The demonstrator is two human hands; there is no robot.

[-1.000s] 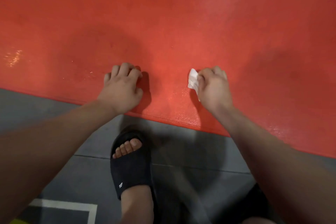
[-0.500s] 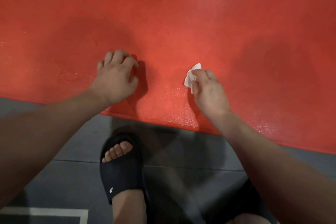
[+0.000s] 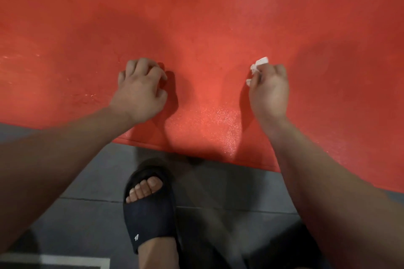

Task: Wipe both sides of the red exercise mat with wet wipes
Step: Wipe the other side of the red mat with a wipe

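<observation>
Spread flat over the grey floor (image 3: 218,192) and filling the upper view, near edge just ahead of a black slipper (image 3: 150,214): the red exercise mat (image 3: 196,17), sheened wet beside that edge. Pinched small in the right hand (image 3: 270,91): a crumpled wet wipe (image 3: 259,63), poking out past thumb and curled fingers; cannot tell whether touching the surface. Likely to leave unwiped strips with so little wipe exposed, dragging knuckles instead of cloth. Likely too to dry out before covering such a wide surface, perhaps with a second side to do. Could also skid on the damp patch under the bracing left hand (image 3: 140,94). There: fingers curled under, nothing visible in them, tips pressed on the mat, forearm reaching in from lower left. On the right: wrist slightly bent, forearm from lower right, well apart from the other.
</observation>
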